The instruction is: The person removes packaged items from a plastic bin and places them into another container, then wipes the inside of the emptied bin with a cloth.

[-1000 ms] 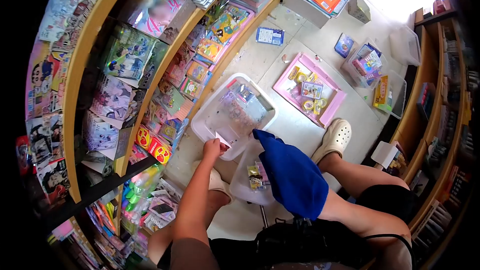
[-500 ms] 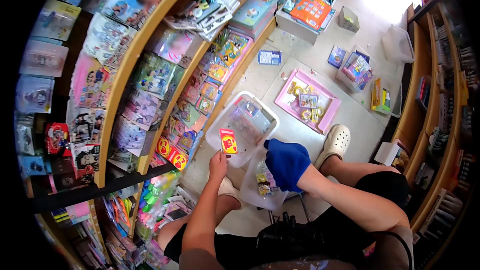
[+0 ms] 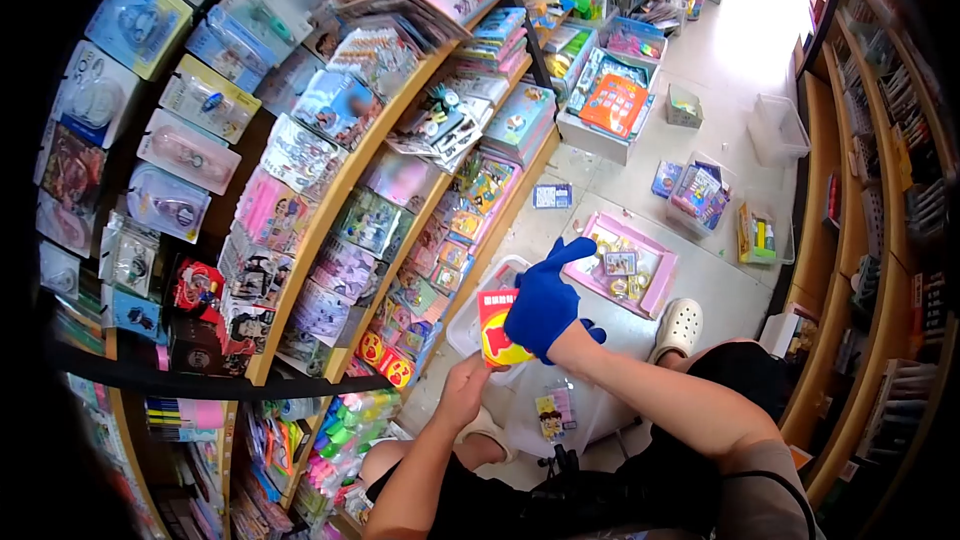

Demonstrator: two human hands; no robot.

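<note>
A red and yellow packet (image 3: 493, 325) with a cartoon figure is pinched at its lower end by my bare left hand (image 3: 464, 390). My right hand (image 3: 545, 305) wears a blue glove and lies over the right side of the packet, hiding part of it. Some gloved fingers stretch out and apart; others are hidden behind the packet or the hand. Below the hands, a translucent bin (image 3: 600, 410) holds small colourful packs (image 3: 553, 414). Another clear bin (image 3: 462, 328) stands behind the packet, mostly covered by it.
Shelves of magazines and packaged goods (image 3: 345, 210) rise on my left; a wooden shelf (image 3: 815, 230) runs along my right. A pink tray (image 3: 655, 300) with small items lies ahead on the floor. Beyond it are clear boxes (image 3: 765, 230) and a blue pack (image 3: 552, 196).
My gloved right hand has moved up and left onto the packet, its fingers spreading. My left hand still holds the packet. The view has tilted up and shifted left.
</note>
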